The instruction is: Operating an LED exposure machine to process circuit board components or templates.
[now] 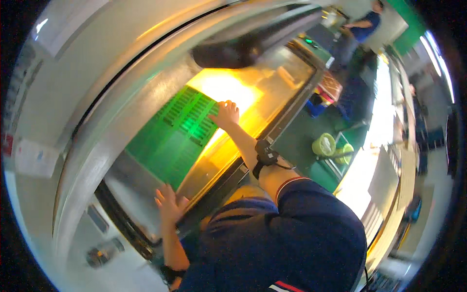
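A green sheet (168, 138) printed with rows of dark rectangular marks lies tilted on the flat, shiny bed (138, 187) of a large machine. My left hand (170, 204) is at the sheet's near edge, its fingers spread and slightly blurred. Over by the right corner of the sheet is my right hand (226, 116), fingers apart and the thumb pointing toward the green surface. Whether either hand presses on the sheet or hovers just above it, I cannot tell. Bright yellow light glares beside the right hand.
A dark rounded bar (233, 48) hangs over the far side of the bed, below the machine's pale curved cover (102, 126). A black-edged frame (287, 114) borders the bed. At right stand green bins (323, 145) and a long bright bench (382, 112). Another person (366, 27) stands far off.
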Tool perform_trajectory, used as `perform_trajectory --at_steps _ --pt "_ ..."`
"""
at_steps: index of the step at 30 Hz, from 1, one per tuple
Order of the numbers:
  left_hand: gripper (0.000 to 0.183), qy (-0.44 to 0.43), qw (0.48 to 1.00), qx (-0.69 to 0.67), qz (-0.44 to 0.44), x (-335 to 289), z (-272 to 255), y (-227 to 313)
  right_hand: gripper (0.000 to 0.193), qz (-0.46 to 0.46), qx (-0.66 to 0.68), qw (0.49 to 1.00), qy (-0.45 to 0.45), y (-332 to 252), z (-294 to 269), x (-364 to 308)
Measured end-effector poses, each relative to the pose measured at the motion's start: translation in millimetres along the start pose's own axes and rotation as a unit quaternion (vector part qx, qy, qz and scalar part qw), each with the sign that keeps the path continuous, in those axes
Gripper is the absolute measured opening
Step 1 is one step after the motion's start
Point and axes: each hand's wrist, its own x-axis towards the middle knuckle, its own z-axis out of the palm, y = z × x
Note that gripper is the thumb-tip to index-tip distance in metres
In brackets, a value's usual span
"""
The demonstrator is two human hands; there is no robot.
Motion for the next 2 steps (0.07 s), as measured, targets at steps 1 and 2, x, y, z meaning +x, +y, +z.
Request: perform_trajectory --at_steps 1,2 --pt "0.105 -0.041 0.995 0.089 0.004 -9 18 13 0.072 0.042 0.013 0.999 -0.005 6 -2 -2" --pt "0.105 -0.043 0.994 0.093 0.036 4 14 7 0.073 0.084 0.02 0.996 -0.036 10 -11 -1"
